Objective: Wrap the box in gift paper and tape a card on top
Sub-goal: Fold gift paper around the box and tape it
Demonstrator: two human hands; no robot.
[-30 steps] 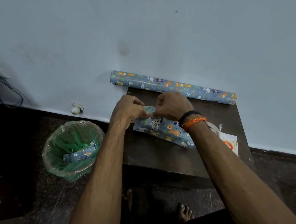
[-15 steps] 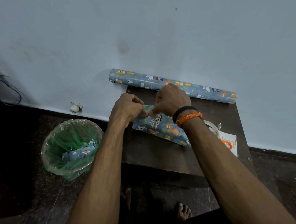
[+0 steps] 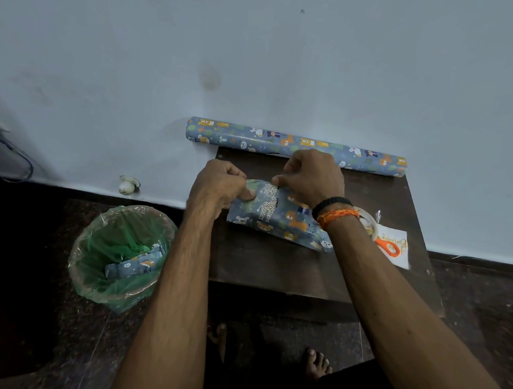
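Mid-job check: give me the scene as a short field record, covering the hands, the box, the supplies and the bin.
left hand: pinches the paper at the box's far end
right hand: pinches the same end fold
box: covered in animal-print paper, lying on the table
paper roll: along the wall, behind the hands
tape roll: right of the box, partly hidden by the wrist
card: at the table's right edge, not yet on the box
scissors: orange handle on the card
bin: left of the table, paper scrap inside

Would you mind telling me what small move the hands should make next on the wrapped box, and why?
Probably press the end flap flat against the wrapped box. Both the left hand and right hand pinch the paper at its far-left end, and the tape roll sits untouched behind the right wrist.
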